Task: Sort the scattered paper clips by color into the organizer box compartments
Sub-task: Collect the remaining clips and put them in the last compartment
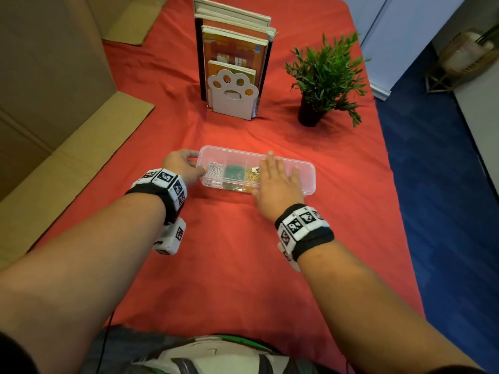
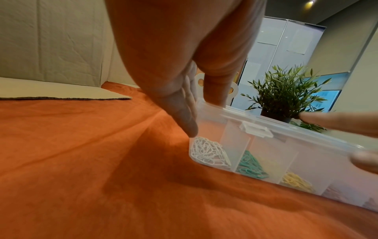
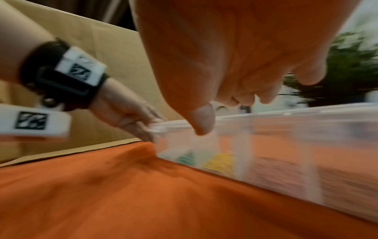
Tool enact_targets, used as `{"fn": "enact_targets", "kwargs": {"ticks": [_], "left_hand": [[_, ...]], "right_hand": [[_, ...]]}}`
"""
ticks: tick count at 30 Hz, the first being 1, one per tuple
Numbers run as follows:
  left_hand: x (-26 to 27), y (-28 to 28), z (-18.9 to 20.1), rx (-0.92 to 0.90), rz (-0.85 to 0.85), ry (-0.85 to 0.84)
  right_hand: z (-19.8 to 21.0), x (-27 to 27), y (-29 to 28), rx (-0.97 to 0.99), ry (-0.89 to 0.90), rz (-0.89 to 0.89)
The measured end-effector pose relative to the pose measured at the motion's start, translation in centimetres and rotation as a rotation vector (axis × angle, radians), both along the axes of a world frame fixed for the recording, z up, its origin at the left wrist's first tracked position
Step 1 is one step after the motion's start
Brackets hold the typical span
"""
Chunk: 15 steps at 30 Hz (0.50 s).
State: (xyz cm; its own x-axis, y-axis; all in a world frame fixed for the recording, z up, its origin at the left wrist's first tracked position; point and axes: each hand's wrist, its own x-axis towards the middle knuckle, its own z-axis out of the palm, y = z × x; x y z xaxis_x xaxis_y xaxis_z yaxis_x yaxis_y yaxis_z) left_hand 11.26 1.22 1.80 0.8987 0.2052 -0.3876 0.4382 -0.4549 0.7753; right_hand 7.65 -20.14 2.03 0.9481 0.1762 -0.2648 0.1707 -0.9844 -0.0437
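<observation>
We note a bench [image 1: 270, 265] draped in a red-orange cloth, wrinkled near the organizer. Blue carpet [image 1: 432, 184] lies along its right side, with pale wall panels beyond. Flattened cardboard [image 1: 67, 157] leans at the left and overlaps the cloth edge.

At the far end of the bench stands a row of books [image 1: 235, 44] held by a white paw-shaped bookend [image 1: 232, 93]. To the right of it, well apart, sits a small potted plant [image 1: 324, 76] in a dark pot.

The clear organizer box [image 1: 305, 174] lies across mid-bench with its lid down. Inside, from the left: white clips [image 2: 206, 153], green clips [image 2: 250, 165], yellow clips [image 2: 294, 181], each in its own compartment. The right compartments hold something reddish; we cannot tell what.

Our left hand [image 1: 181, 166] grasps the left end of the box, fingers [image 2: 184, 116] curled against its wall. Our right hand [image 1: 278, 182] lies flat on the lid, fingers straight and released. This hand hides part of the yellow compartment in the head view. The right wrist view is blurred.
</observation>
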Motion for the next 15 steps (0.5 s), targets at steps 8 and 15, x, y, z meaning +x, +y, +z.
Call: {"fn": "enact_targets", "kwargs": {"ticks": [8, 15], "left_hand": [[0.1, -0.1, -0.2, 0.039, -0.012, -0.037], [0.2, 0.0, -0.3, 0.072, -0.019, -0.040]], "right_hand": [[-1.4, 0.8, 7.1, -0.014, -0.046, 0.082], [-2.1, 0.7, 7.7, -0.001, -0.045, 0.041]]}}
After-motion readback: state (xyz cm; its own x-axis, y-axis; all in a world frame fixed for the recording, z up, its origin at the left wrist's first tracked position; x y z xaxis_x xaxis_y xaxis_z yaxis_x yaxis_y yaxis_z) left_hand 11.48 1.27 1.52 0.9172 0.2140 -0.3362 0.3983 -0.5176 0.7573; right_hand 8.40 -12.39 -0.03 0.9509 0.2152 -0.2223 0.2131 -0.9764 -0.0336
